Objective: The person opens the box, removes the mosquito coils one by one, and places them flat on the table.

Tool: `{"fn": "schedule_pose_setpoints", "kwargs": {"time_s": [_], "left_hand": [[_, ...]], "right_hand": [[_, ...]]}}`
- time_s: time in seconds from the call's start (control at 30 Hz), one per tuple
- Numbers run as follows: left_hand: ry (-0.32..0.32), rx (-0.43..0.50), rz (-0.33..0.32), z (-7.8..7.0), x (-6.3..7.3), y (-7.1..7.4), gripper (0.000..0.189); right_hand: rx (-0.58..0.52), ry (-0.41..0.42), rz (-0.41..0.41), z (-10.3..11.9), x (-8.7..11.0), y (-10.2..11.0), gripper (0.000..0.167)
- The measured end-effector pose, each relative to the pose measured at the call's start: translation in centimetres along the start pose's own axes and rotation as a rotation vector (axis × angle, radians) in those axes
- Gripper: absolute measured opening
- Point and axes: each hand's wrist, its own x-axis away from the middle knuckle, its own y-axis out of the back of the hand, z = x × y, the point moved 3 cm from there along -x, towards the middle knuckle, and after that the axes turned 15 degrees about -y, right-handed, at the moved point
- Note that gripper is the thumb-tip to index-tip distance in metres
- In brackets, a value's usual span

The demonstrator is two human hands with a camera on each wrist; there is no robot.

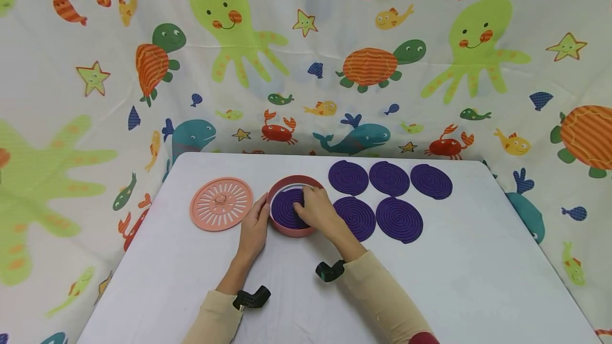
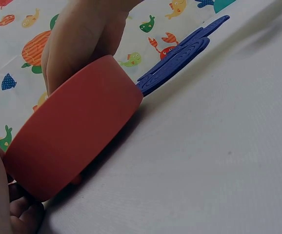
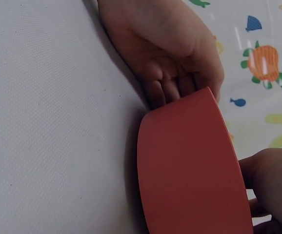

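Observation:
A round coral-red mosquito coil box (image 1: 293, 232) stands on the table, with a purple mosquito coil (image 1: 287, 208) lying inside it. My left hand (image 1: 254, 227) grips the box's left wall, its fingers curled against the side in the right wrist view. From the right, my right hand (image 1: 319, 210) reaches over the rim and pinches the coil's right part with thumb and fingers. The left wrist view shows that right hand (image 2: 82, 41) dipping behind the box wall (image 2: 77, 126), which hides its fingertips.
A pink slotted lid (image 1: 221, 204) lies left of the box. Several more purple coils (image 1: 399, 220) are laid out in two rows to the right, the nearest beside my right wrist. A sea-animal curtain (image 1: 296, 68) hangs behind the white table (image 1: 478, 269).

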Motion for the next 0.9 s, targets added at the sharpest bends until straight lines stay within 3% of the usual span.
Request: {"fn": "schedule_pose_setpoints", "kwargs": {"time_s": [0.33, 0.9], "left_hand": [[-0.004, -0.009, 0.010, -0.02, -0.22, 0.27, 0.043], [0.000, -0.004, 0.015, -0.05, -0.37, 0.34, 0.044]], "right_hand": [[-0.020, -0.042, 0.001, 0.00, 0.00, 0.01, 0.052], [-0.196, -0.034, -0.022, -0.50, -0.39, 0.62, 0.040]]}}
